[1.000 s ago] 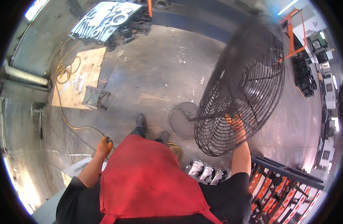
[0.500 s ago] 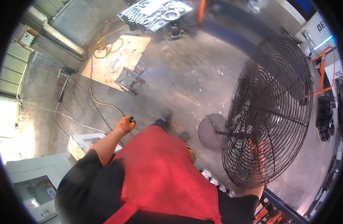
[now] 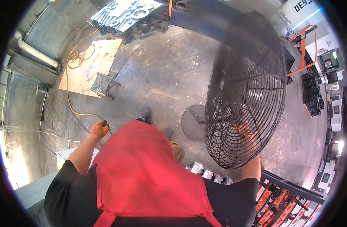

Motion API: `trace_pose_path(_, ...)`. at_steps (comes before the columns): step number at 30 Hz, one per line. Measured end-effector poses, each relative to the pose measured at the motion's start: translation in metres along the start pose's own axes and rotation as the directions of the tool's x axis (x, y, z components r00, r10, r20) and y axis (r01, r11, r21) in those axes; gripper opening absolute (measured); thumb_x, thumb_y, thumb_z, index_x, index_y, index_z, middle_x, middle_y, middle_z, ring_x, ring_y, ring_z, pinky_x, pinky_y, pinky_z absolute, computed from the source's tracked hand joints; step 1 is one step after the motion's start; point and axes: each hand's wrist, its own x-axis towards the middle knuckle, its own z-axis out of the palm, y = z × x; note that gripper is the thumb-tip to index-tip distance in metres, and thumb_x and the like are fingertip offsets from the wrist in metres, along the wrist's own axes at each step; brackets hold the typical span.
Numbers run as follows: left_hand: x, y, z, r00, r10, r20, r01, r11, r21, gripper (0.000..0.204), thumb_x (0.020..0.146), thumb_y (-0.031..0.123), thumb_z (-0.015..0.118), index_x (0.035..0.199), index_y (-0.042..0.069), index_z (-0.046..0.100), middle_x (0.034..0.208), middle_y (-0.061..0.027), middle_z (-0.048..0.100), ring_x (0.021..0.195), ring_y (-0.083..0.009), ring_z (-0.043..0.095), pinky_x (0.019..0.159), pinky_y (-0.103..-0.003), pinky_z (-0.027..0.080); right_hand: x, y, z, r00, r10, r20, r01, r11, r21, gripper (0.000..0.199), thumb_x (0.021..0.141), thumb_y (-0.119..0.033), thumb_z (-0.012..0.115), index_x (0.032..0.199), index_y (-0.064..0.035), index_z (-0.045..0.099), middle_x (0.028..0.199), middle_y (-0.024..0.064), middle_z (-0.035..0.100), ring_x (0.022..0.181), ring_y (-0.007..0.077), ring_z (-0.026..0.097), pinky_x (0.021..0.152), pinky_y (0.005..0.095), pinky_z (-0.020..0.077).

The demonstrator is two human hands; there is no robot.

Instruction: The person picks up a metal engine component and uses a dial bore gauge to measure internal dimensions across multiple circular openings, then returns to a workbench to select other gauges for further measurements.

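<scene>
Right hand: the right hand (image 3: pixel 246 137), in an orange glove, is seen through the wire cage of the fan (image 3: pixel 246 90) and is pressed against its lower part; whether the fingers are curled round a wire cannot be told.
Left hand: the left hand (image 3: pixel 99 128), also gloved in orange, is held out at the side with the fingers curled in loosely; nothing is seen in it.
Fan: a large black pedestal fan is tilted, its round base (image 3: pixel 193 123) resting on the floor just in front of the shoes.
Apron: a red apron (image 3: pixel 143 170) is worn over a black shirt.
Floor: stained grey concrete (image 3: pixel 162 68) is crossed by a yellow cable (image 3: pixel 69 94); a plywood sheet (image 3: pixel 92 66) and a small metal step (image 3: pixel 101 84) lie to the left.
Room: metal parts (image 3: pixel 128 15) are stacked at the far side; an orange frame (image 3: pixel 304 49) stands at the right.
Change: since half a second ago the view has been turned rightward, so the fan now sits nearer the centre; the right hand has stayed on the cage.
</scene>
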Motion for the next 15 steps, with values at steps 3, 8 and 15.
trace_pose_path(3, 0.005, 0.001, 0.0, 1.0, 0.007, 0.001, -0.007, 1.0, 0.011, 0.043, 0.087, 0.028, 0.064, 0.122, 0.003, 0.066, 0.113, -0.0189, 0.072, 0.107, -0.0312, 0.069, 0.094, -0.037, 0.053, -0.003, -0.001, 0.004, 1.0, 0.012, -0.002, -0.012, 1.0, 0.001, 0.045, 0.097, -0.041, 0.055, 0.127, -0.0088, 0.063, 0.127, 0.0182, 0.064, 0.113, 0.0322, 0.065, 0.102, 0.0454, 0.0489)
trace_pose_path(8, 0.006, 0.016, -0.004, 0.999, 0.011, 0.045, -0.012, 1.0, 0.016, 0.043, 0.087, 0.027, 0.064, 0.124, 0.004, 0.065, 0.109, -0.0184, 0.073, 0.104, -0.0309, 0.07, 0.092, -0.037, 0.053, -0.002, -0.007, 0.007, 1.0, 0.024, -0.002, -0.024, 1.0, -0.001, 0.043, 0.097, -0.04, 0.054, 0.127, -0.0094, 0.063, 0.125, 0.0171, 0.065, 0.111, 0.0304, 0.065, 0.101, 0.0444, 0.0494)
trace_pose_path(15, 0.007, 0.036, -0.008, 0.999, 0.029, 0.039, -0.029, 1.0, -0.001, 0.042, 0.087, 0.027, 0.064, 0.122, 0.004, 0.066, 0.108, -0.0191, 0.073, 0.103, -0.0321, 0.07, 0.091, -0.038, 0.054, -0.01, -0.012, 0.012, 0.999, 0.051, -0.001, -0.051, 0.999, -0.003, 0.041, 0.098, -0.038, 0.053, 0.126, -0.0103, 0.063, 0.123, 0.0155, 0.066, 0.11, 0.028, 0.066, 0.099, 0.043, 0.0502)
